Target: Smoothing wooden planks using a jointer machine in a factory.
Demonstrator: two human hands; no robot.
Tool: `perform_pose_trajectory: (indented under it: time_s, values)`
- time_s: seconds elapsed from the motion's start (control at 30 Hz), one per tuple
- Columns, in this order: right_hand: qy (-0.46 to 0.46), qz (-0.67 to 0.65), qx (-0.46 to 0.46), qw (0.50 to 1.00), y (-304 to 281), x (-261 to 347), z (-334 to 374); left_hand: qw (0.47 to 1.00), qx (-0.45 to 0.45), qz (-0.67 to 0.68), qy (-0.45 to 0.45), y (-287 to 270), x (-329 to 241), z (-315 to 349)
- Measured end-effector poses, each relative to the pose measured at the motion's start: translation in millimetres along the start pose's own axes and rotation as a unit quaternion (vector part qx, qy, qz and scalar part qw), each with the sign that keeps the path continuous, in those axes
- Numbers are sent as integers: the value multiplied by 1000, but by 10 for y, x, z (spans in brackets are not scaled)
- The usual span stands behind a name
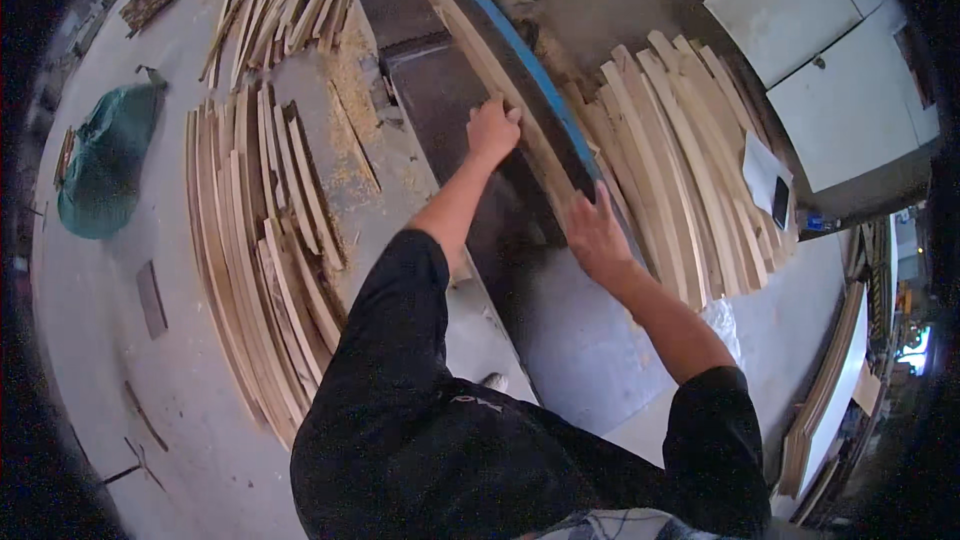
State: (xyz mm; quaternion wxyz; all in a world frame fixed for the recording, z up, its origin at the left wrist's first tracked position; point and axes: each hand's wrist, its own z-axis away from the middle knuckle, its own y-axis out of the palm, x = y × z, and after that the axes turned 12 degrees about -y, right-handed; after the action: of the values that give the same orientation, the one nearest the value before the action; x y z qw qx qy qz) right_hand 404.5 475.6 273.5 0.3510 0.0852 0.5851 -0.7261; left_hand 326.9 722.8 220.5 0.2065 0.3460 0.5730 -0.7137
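Note:
A long, pale wooden board [530, 156] stands on a dark metal machine table [445, 90], running along a fence with a blue edge [535, 70]. My left hand [493, 130] is at the board's left side, its fingers curled and pressed against the wood. Closer to me, my right hand [598, 238] lies at the near end of the board beside the fence. Its fingers are stretched out, with the fingertips reaching toward the fence. That hand covers the board's near end.
Stacked wooden strips [665, 160] lie right of the fence, with a phone [781, 202] on white paper beside them. More strips [240, 230] lie on the floor to the left, near sawdust [355, 130] and a green sack [108, 165]. A white cabinet [850, 90] stands at far right.

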Motion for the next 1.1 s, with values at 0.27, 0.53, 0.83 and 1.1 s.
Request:
perform_pose_trajectory:
  time_s: [0.27,0.53,0.83,1.1]
  values:
    - [27,16,-21,999,142,-449,-933,974,-45,153,160,-61,805,884]
    - [17,17,-22,999,91,-982,-1904,969,-20,71,234,-356,993,497]
    - [13,-9,11,1000,59,-1595,-3131,953,25,42,298,-313,1114,259]
    - [6,24,-37,999,193,-2026,-3934,938,7,45,345,-366,1071,264]
